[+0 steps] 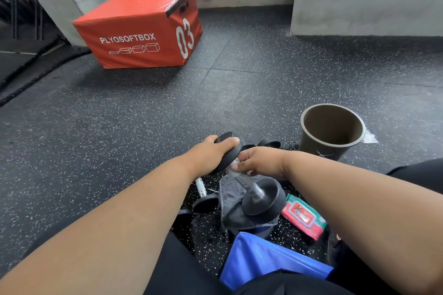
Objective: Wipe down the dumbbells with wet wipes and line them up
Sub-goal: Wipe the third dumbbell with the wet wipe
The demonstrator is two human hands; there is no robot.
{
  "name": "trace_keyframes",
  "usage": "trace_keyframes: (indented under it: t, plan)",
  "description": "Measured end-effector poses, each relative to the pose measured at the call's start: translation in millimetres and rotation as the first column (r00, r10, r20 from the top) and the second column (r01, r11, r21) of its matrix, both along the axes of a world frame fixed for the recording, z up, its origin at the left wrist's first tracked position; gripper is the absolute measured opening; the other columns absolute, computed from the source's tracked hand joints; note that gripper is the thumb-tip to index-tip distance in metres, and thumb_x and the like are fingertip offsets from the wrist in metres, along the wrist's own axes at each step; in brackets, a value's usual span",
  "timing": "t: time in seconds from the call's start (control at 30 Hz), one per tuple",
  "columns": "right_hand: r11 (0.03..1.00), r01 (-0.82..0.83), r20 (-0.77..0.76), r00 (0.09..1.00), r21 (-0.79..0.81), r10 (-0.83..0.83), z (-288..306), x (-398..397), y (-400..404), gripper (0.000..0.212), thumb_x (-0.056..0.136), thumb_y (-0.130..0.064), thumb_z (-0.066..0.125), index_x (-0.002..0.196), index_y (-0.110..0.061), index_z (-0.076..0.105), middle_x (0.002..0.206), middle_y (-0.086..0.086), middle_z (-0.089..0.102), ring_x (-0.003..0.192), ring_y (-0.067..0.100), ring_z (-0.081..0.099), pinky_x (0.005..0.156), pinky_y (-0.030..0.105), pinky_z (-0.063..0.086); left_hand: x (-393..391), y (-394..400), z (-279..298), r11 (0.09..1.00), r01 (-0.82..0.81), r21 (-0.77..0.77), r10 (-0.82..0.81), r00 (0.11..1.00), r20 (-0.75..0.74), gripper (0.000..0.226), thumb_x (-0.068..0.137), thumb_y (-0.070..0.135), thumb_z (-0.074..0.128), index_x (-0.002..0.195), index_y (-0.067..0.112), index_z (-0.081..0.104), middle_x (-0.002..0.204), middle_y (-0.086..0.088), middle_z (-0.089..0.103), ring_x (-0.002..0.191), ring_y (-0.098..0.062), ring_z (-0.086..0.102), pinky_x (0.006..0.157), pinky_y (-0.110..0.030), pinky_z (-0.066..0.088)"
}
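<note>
Wiping underway: left hand [213,151] grips the dumbbell [244,175], right hand [259,161] rubs a wipe [233,165] on its handle; more dumbbells [203,202] at seven o'clock lie unaligned.

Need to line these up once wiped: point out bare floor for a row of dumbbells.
Free: the wide speckled floor between the orange box and the hands, and the strip left of the left hand. Crowded: around the held dumbbell, with the bin, wipes pack, grey cloth, more dumbbells.

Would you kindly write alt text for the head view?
Two hands hold a dumbbell above a gym floor: left hand on one end, right hand wiping its handle. Nearby: wipes pack, bin, red box.
</note>
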State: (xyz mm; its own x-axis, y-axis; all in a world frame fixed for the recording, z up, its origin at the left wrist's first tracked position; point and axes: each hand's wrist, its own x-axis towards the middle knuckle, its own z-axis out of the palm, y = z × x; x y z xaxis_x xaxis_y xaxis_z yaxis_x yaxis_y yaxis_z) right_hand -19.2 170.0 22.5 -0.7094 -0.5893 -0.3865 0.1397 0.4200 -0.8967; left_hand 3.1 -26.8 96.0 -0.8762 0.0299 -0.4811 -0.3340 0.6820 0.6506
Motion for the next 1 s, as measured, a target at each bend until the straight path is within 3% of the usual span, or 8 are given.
trace_keyframes:
  t: [0.1, 0.37, 0.47, 0.6, 0.7, 0.8, 0.9, 1.0]
  plan:
    - [0.998, -0.055, 0.050, 0.997, -0.039, 0.057, 1.8, 2.9, 5.4, 0.015, 0.104, -0.033, 0.065, 0.096, -0.036, 0.078, 0.096, -0.007, 0.072, 0.095, 0.010, 0.062, 0.094, 0.037, 0.048, 0.1, 0.0, 0.0, 1.000, 0.007, -0.005, -0.007, 1.000, 0.008, 0.112, 0.066, 0.095, 0.055, 0.159, 0.034, 0.046, 0.143, -0.003, 0.064, 0.122, -0.029, 0.066, 0.114, -0.053, 0.048]
    - [0.995, -0.100, 0.090, 0.991, 0.021, 0.097, -4.8, 0.5, 12.6, 0.027, 0.099, -0.030, 0.071, 0.126, -0.034, 0.075, 0.125, 0.011, 0.074, 0.112, 0.019, 0.068, 0.112, 0.055, 0.046, 2.3, -1.9, 1.4, 1.000, 0.015, -0.006, -0.015, 1.000, 0.001, 0.092, 0.087, 0.084, 0.058, 0.161, 0.031, 0.044, 0.146, -0.005, 0.061, 0.121, -0.029, 0.064, 0.112, -0.049, 0.048]
    - [0.993, -0.095, 0.052, 0.994, 0.071, 0.092, -4.9, 2.4, 12.1, 0.025, 0.096, -0.031, 0.075, 0.121, -0.030, 0.077, 0.118, 0.006, 0.078, 0.119, 0.026, 0.070, 0.114, 0.053, 0.047, 3.0, -2.2, 2.5, 1.000, 0.018, -0.013, -0.018, 1.000, 0.006, 0.092, 0.090, 0.083, 0.057, 0.163, 0.031, 0.041, 0.150, -0.005, 0.059, 0.125, -0.030, 0.062, 0.114, -0.049, 0.046]
    - [0.971, -0.088, -0.060, 0.993, 0.221, 0.104, 2.6, 5.2, 12.2, 0.017, 0.093, -0.034, 0.080, 0.108, -0.027, 0.080, 0.105, -0.003, 0.081, 0.106, 0.014, 0.073, 0.110, 0.042, 0.050, 3.9, -1.2, 2.7, 1.000, 0.016, -0.027, -0.016, 1.000, 0.012, 0.112, 0.072, 0.094, 0.054, 0.165, 0.033, 0.039, 0.147, -0.006, 0.062, 0.123, -0.032, 0.066, 0.114, -0.054, 0.049]
    - [0.937, -0.083, -0.154, 0.978, 0.339, 0.142, 7.7, 5.7, 9.5, 0.021, 0.086, -0.043, 0.083, 0.091, -0.023, 0.079, 0.085, -0.006, 0.078, 0.080, 0.008, 0.067, 0.095, 0.038, 0.056, 4.6, -0.4, 4.8, 0.999, 0.010, -0.035, -0.010, 1.000, 0.015, 0.108, 0.075, 0.094, 0.054, 0.163, 0.033, 0.040, 0.145, -0.005, 0.062, 0.120, -0.031, 0.066, 0.113, -0.051, 0.050]
    - [0.903, -0.070, -0.224, 0.958, 0.423, 0.179, 19.0, 5.3, 5.6, 0.018, 0.087, -0.041, 0.079, 0.077, -0.027, 0.075, 0.066, -0.016, 0.065, 0.068, 0.004, 0.056, 0.076, 0.030, 0.048, 4.9, 0.5, 5.5, 0.998, 0.023, -0.050, -0.023, 1.000, 0.003, 0.087, 0.092, 0.083, 0.055, 0.161, 0.031, 0.042, 0.139, -0.001, 0.058, 0.120, -0.029, 0.062, 0.110, -0.045, 0.047]
    - [0.906, -0.035, -0.230, 0.962, 0.421, 0.144, 26.3, 1.8, 7.8, 0.017, 0.090, -0.033, 0.069, 0.078, -0.022, 0.074, 0.066, -0.015, 0.064, 0.072, 0.009, 0.057, 0.081, 0.035, 0.048, 5.2, 1.1, 6.4, 0.998, 0.040, -0.054, -0.040, 0.999, 0.005, 0.098, 0.079, 0.091, 0.053, 0.157, 0.032, 0.044, 0.139, -0.004, 0.063, 0.116, -0.028, 0.066, 0.110, -0.046, 0.050]
    - [0.927, -0.013, -0.198, 0.976, 0.375, 0.094, 23.2, 1.8, 11.7, 0.017, 0.091, -0.026, 0.063, 0.089, -0.019, 0.078, 0.087, 0.000, 0.075, 0.082, 0.014, 0.063, 0.090, 0.040, 0.052, 4.2, 1.2, 6.7, 0.998, 0.037, -0.053, -0.036, 0.999, 0.009, 0.109, 0.068, 0.096, 0.050, 0.157, 0.034, 0.043, 0.141, -0.005, 0.064, 0.116, -0.029, 0.067, 0.109, -0.048, 0.051]
